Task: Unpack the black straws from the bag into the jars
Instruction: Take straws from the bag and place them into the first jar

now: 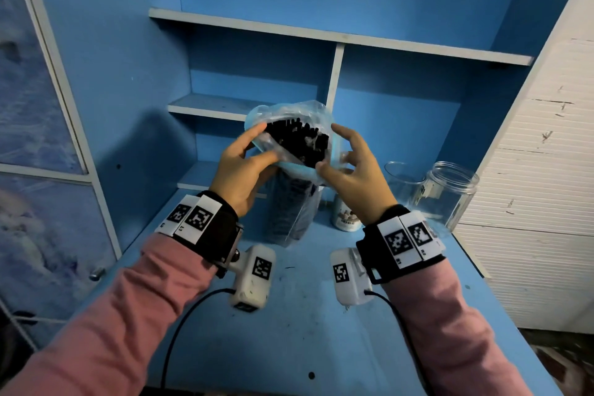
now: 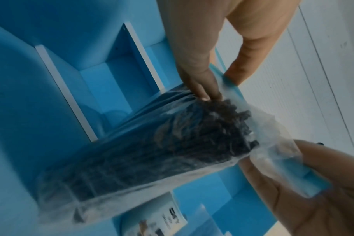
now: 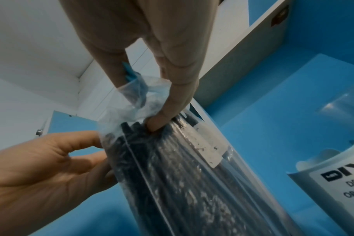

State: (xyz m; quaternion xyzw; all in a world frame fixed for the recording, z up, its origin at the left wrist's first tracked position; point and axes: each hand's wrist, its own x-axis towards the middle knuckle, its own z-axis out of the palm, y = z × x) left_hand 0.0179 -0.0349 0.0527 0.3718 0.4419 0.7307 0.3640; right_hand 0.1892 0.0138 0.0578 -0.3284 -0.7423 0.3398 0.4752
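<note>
Hands, left hand [image 1: 239,170] and right hand [image 1: 350,167], pinch the clear bag's [image 1: 291,212] mouth apart; a jerk could tear the plastic and spill the black straws [image 1: 299,140].

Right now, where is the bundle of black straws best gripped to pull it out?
Probably at the exposed top ends of the straws, from above through the bag mouth: the bag stands upright, held open by the left hand and right hand.

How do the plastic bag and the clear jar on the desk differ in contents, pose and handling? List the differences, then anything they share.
1. The bag is packed with black straws; the clear jar looks empty.
2. The bag is gripped at its mouth by the left hand and right hand; the jar is untouched.
3. The bag is soft and crinkled; the jar is rigid.

Both are see-through, upright and open-topped.
</note>
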